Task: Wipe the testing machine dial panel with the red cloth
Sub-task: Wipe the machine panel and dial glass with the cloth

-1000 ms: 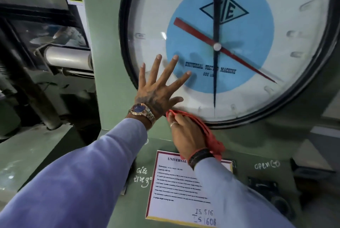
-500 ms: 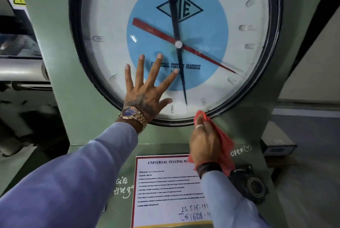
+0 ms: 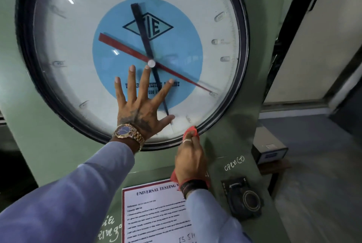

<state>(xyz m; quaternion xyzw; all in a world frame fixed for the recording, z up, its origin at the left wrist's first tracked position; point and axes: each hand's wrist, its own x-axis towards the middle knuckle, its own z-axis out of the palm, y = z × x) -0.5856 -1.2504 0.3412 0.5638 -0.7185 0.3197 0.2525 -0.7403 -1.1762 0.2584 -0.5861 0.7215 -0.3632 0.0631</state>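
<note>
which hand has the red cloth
The right hand, gripping the red cloth at the dial's lower rim; the left hand lies flat, empty.

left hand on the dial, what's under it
The left hand lies spread on the dial glass. Between its fingers show the blue centre disc, some printed lettering and the black pointer. The middle letters and the white face below the palm are covered.

We can read "TIE" in a diamond on the dial's blue disc (image 3: 147,50), with "600" legible below it and the rest blocked by fingers. The white notice (image 3: 156,213) is headed "UNIVERSAL TESTING M…", and "IS 51…" is handwritten near its bottom. Chalked on the green panel (image 3: 225,144) is "open (+)".
</note>
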